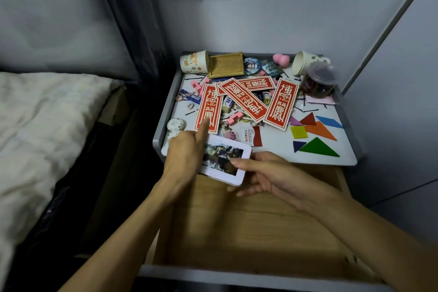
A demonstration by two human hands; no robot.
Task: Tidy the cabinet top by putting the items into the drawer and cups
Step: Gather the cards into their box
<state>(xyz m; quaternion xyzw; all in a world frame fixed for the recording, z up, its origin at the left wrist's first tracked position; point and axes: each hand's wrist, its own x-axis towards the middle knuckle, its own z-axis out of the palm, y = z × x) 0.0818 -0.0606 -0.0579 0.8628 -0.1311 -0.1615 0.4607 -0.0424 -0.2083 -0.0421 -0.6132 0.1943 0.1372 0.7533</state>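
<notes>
White-bordered card (225,161) is being held above the far end of the open drawer (260,225), between the two hands. It is being pinched by the right hand (272,173): the thumb is being pressed on the printed face, and the other fingers are being curled under the card's near right corner. The card's left edge is being covered by the left hand (184,152). The left index finger is being held straight, with its tip being rested on the near end of a red card (208,108) just beyond that hand. The remaining left fingers are being hidden by the back of the hand, so it cannot be told whether the card is being gripped by them.

Three more red cards (246,99) are being carried in an overlapping heap by the cabinet top (272,147), beyond both hands. Coloured tiles (317,147) are being displayed flat beyond the right hand, apart from the heap. Farthest from the hands, a cup (193,63) is lying on its side beyond the left hand, just beside a wooden tray (226,65). A second cup (305,61) is lying on its side beyond the right hand, just beside a jar (318,79).
</notes>
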